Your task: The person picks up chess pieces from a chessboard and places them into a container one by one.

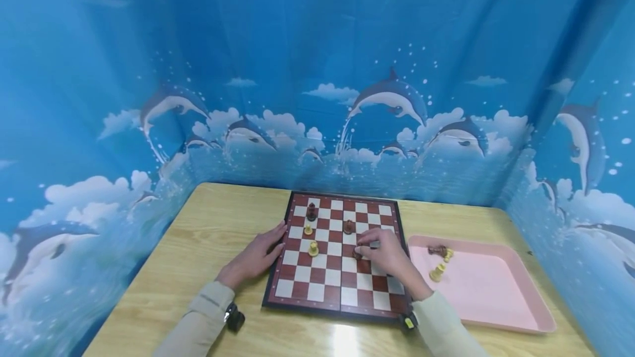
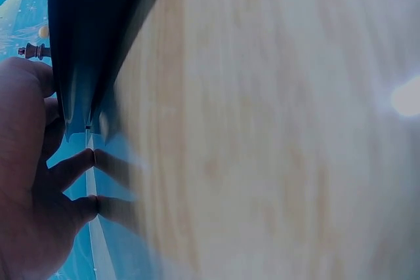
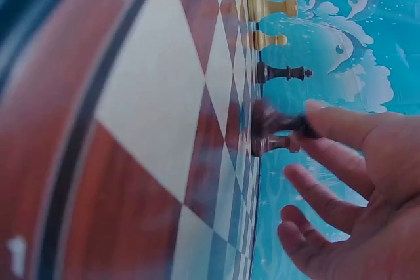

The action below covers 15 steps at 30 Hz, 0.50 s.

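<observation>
Right hand point(image 1: 387, 252) over the right half of the chessboard point(image 1: 315, 292): thumb and forefinger pinch a dark piece point(image 3: 275, 121) near its top, other fingers loosely bent. Base blurred; I cannot tell if it touches the square. Left hand point(image 1: 255, 257) lies at the board's left edge, fingers nearly straight, grasping nothing.

Risks, my judgement: with the hold so high, a slack pinch or hasty release could tip the piece. The loose fingers could clip the second dark piece point(image 1: 349, 227), standing just beyond. A shove from the left hand could slide the board, upsetting the tall dark piece point(image 1: 311, 212), pale pawn point(image 1: 308, 230) and pale rook point(image 1: 313, 249).

Pink tray point(image 1: 488, 291) just right of the board, one dark figure point(image 1: 436, 250) and pale figures point(image 1: 437, 273) lying in it. Right sleeve point(image 1: 444, 318) crosses beside it; I'd watch for snagging
</observation>
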Each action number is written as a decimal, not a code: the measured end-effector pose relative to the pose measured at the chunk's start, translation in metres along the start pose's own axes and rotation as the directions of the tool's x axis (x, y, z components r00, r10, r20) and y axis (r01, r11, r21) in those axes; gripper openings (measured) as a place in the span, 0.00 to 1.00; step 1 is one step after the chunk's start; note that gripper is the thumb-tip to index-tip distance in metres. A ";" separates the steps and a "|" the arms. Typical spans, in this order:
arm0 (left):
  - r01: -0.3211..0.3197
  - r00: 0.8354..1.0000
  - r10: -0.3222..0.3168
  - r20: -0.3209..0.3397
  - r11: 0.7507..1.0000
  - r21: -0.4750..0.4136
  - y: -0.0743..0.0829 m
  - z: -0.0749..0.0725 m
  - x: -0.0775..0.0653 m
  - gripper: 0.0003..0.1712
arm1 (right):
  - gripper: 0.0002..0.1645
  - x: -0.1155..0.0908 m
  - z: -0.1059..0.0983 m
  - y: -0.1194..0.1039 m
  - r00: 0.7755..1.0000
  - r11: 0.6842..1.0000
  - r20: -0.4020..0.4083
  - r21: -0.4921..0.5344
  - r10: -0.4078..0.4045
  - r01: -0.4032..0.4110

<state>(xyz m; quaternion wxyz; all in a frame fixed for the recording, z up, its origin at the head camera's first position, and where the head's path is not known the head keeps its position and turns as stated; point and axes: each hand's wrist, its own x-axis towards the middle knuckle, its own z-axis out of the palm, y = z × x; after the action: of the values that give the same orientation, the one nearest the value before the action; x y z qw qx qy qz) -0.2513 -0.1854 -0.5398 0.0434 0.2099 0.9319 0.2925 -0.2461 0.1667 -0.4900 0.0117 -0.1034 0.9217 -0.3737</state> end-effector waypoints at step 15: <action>-0.008 1.000 0.009 -0.009 1.000 0.010 0.000 0.000 0.000 0.33 | 0.14 -0.042 -0.037 0.012 0.978 0.996 -0.206 0.078 -0.016 0.033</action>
<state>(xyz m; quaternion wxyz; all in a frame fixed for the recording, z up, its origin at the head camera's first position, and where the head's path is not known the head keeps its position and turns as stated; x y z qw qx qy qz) -0.2510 -0.1849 -0.5397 0.0370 0.2127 0.9326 0.2891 -0.2108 0.2083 -0.4741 -0.0838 -0.0752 0.9006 -0.4197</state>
